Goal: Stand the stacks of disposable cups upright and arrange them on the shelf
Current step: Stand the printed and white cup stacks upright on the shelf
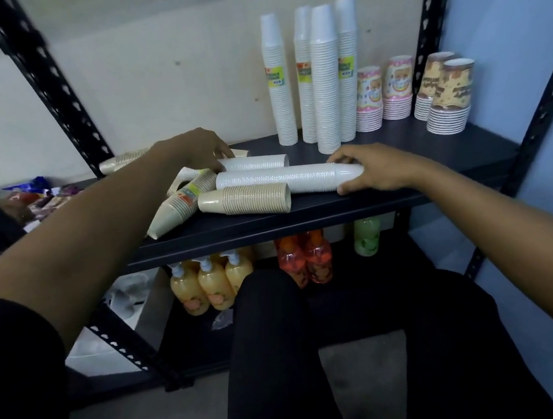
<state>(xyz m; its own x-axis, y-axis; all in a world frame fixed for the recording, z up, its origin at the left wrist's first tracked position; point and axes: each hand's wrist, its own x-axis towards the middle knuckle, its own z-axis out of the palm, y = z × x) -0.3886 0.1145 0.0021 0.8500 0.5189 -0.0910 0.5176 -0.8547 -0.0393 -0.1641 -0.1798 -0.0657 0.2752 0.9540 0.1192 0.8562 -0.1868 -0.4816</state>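
Four tall white cup stacks stand upright at upper centre of the dark shelf, while others lie toppled mid-frame. The right hand curls its fingers around the closed end of a long white stack lying on its side; the left hand rests fingertips on a shorter fallen white stack

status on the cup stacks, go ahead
Right hand gripping long white stack, still lying flat. Left hand on shorter white stack. Beige stacks crowd the front.
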